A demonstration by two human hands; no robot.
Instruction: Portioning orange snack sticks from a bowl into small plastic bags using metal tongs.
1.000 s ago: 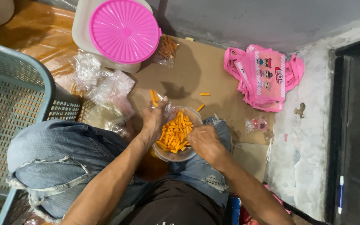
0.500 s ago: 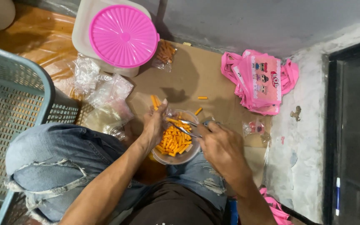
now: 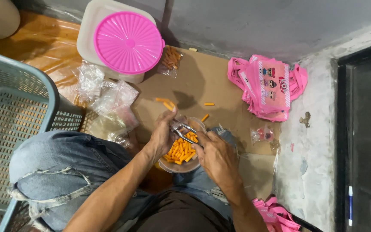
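Both hands (image 3: 164,135) (image 3: 216,158) close together, curled

shiny metal tongs (image 3: 184,132), a clear glossy plastic bowl (image 3: 181,165), matt brown cardboard (image 3: 220,86), rough frayed denim (image 3: 65,172).

Pretty warm, kinda dim indoor light here, seems to be coming from above and a bit left. The round ribbed pink plastic lid (image 3: 129,42) is catching the most light and casting a dark shadow across the flat brown cardboard sheet (image 3: 220,88). The glossy orange-brown floor (image 3: 35,49) is giving off soft glare. The dark doorway (image 3: 366,137) on the right is sinking into black. Edges are bending slightly, wide-angle style, and the clear crinkly plastic bags (image 3: 108,101) are looking a little soft.
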